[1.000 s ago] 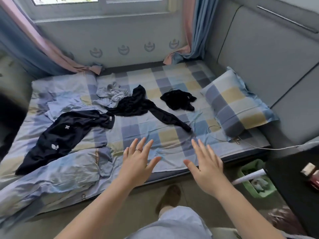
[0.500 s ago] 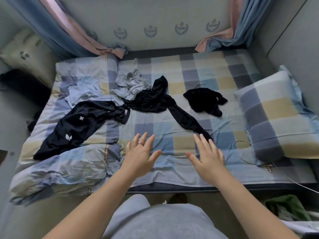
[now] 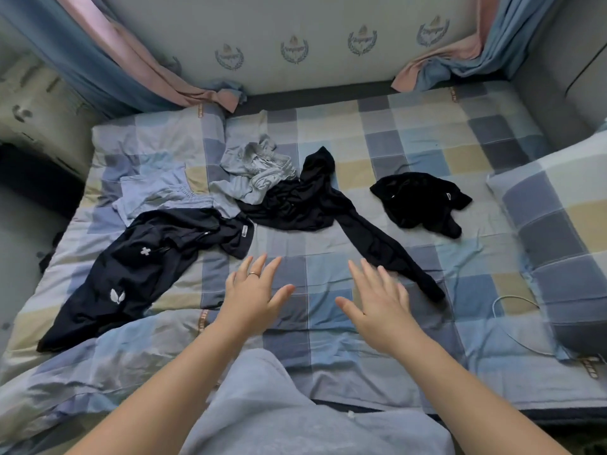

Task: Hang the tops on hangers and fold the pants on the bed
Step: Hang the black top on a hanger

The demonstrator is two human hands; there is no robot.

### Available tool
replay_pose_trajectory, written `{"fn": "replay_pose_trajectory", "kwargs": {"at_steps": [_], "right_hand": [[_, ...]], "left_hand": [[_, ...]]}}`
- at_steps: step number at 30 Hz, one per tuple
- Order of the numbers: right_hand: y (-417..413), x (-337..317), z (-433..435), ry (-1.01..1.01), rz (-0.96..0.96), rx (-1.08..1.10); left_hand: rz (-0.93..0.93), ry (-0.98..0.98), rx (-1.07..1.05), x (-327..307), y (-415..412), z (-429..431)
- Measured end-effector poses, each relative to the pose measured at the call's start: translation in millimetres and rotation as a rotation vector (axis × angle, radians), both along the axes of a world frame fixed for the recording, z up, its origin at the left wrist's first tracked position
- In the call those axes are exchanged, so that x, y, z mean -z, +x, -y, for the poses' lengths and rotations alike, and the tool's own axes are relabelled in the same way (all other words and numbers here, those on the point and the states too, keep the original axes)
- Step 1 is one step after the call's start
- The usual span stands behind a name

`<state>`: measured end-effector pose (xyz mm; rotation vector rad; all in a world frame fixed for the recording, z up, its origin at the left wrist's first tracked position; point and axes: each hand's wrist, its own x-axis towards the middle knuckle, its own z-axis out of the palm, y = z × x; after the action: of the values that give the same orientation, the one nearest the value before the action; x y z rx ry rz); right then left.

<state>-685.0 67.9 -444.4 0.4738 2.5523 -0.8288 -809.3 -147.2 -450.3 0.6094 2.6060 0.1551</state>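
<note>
Closer than a second ago, the black top (image 3: 295,205) sprawls at twelve o'clock on the bed (image 3: 427,136), its sleeve trailing past two o'clock of our right hand (image 3: 381,307). That hand and our left hand (image 3: 253,297) hover spread flat, holding nothing. The fabric looks limp and light, and we judge the shoulders the best hold.

The bed sheet (image 3: 410,139) is matt woven cloth, creased near its front edge. The navy pants (image 3: 138,277) look smooth with a faint sheen; the black top (image 3: 308,198) is thin and matt, the grey garment (image 3: 253,172) soft knit. The ring (image 3: 253,274) on the left hand (image 3: 254,295) is glossy metal
</note>
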Motion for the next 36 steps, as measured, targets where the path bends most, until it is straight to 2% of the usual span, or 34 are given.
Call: {"fn": "replay_pose_trajectory", "kwargs": {"at_steps": [9,16,22,26,30,32,36], "right_hand": [[-164.5,132.8,15.4,0.078,0.144,0.141],[-261.2,281.0,-5.6,0.152,0.205,0.159],[-326.8,388.6,-9.9,0.223,0.152,0.062],[-374.3,433.7,-12.6,0.297,0.101,0.057],[-399.6,464.0,-18.9,0.402,-0.032,0.173],[-405.6,467.5,-23.9,0.447,-0.103,0.218],[-393.4,459.6,-26.3,0.438,-0.091,0.199]], "left_hand": [[0.138,-0.056,0.145,141.0,-180.2,19.3],[0.158,-0.102,0.272,294.8,-293.3,-15.6],[0.027,-0.118,0.305,407.8,-350.0,-42.6],[-0.143,-0.062,0.305,449.5,-368.6,-50.5],[-0.330,0.201,0.163,475.1,-375.8,-56.9],[-0.326,0.257,0.100,479.7,-377.5,-59.8],[-0.237,0.289,0.056,471.8,-365.0,-52.6]]}}
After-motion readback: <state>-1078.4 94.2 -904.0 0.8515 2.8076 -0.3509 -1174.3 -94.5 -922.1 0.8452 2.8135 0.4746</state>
